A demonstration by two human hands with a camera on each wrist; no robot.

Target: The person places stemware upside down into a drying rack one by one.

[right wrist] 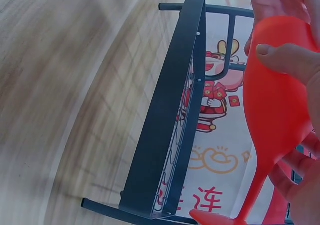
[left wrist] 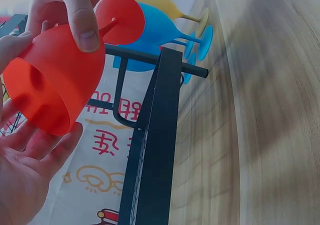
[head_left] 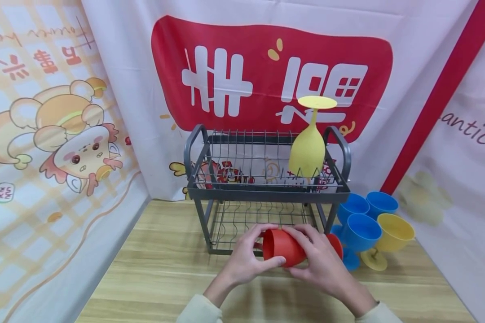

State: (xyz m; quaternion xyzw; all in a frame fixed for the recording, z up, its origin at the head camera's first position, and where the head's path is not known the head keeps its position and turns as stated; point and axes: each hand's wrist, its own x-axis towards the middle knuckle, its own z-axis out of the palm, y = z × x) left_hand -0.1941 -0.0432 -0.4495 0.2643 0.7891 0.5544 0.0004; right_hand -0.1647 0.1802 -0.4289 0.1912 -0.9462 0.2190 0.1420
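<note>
Red plastic goblet (head_left: 284,250) is btwn L hand (head_left: 250,258) & R hand (head_left: 322,265), before grey two-tier metal rack (head_left: 266,194); inverted yellow plastic goblet (head_left: 307,152) on rack's top R; three blue plastic goblets (head_left: 363,234) & upright yellow plastic goblet (head_left: 395,235) R of rack.

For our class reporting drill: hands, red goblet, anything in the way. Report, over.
Left hand, right hand: both gripping red goblet. Goblet held sideways, in front of rack. No obstruction seen between goblet and rack.

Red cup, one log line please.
Red cup: held sideways; left hand: gripping it; right hand: gripping it; rack: yellow cup upside down on top
</note>
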